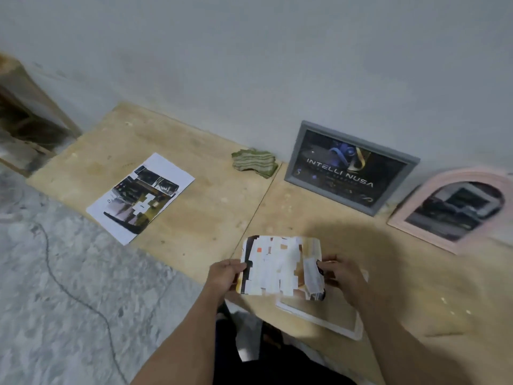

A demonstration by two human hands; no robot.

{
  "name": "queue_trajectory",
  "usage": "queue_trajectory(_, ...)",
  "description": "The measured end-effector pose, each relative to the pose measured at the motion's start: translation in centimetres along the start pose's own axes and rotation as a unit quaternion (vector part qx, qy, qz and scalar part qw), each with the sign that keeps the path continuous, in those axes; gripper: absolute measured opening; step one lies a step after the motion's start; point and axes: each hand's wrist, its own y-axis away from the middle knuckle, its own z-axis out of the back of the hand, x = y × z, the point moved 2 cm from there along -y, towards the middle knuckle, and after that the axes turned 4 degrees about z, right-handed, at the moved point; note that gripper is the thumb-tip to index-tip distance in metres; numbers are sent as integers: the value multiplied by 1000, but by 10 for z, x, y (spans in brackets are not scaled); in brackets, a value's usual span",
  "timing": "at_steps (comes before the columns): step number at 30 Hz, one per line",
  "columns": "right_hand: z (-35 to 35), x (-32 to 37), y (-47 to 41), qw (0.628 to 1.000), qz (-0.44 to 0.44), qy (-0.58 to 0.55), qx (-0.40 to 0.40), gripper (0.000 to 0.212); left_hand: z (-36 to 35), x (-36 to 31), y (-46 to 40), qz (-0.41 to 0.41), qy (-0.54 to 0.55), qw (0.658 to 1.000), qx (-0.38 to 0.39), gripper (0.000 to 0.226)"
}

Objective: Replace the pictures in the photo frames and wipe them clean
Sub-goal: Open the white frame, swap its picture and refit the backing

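Right in front of us, our left hand (226, 275) pinches the near-left edge of the printed picture (280, 266) and our right hand (342, 277) has its grip on the right edge, the sheet held up just above the white frame (319, 315) lying flat on the table (216, 207). The paper already bows between the two grips, so a hard squeeze could crease it, and pushing it in skewed could catch a corner on the frame's lip. Further out, the spare print (140, 197) lies loose near the table's edge, where a stray sleeve might sweep it off. At the wall, the green cloth (254, 162) waits beside the grey frame (351, 168) and the pink arched frame (455, 208), both leaning; a knock could tip either flat.
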Motion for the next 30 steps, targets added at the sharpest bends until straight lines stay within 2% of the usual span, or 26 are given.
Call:
queue_trajectory(4,48,-52,20,995,-65,-32,-75,6,-50,7,-3,-20,-120,992,41,27)
queue_trajectory(8,65,-80,31,987,-101,-53,-113,9,-76,12,0,-28,-207,977,40,8)
queue_trajectory(13,72,-91,27,985,-98,-34,-136,4,-86,15,-8,-46,-273,961,26,9)
queue_trajectory(14,75,-91,27,986,-91,-23,-141,7,-89,13,-8,-53,-280,958,28,4)
queue_trajectory(16,80,-89,25,984,-74,-4,-162,15,-96,9,-7,-65,-297,952,28,10)
queue_trajectory(18,82,-86,24,983,-68,2,-171,15,-101,6,-7,-80,-324,942,28,12)
queue_trajectory(21,83,-83,21,984,-67,9,-167,8,-108,0,-8,-101,-395,913,13,11)
queue_trajectory(26,79,-74,23,980,-37,59,-189,10,-115,-10,5,-177,-462,867,-66,27)
queue_trajectory(28,76,-71,19,977,-23,109,-183,20,-121,-10,-1,-237,-478,845,-40,17)
queue_trajectory(29,74,-70,17,973,-9,155,-173,29,-123,-8,-5,-258,-506,823,-12,18)
queue_trajectory(30,72,-70,15,965,8,209,-157,37,-127,-8,-9,-279,-547,789,20,34)
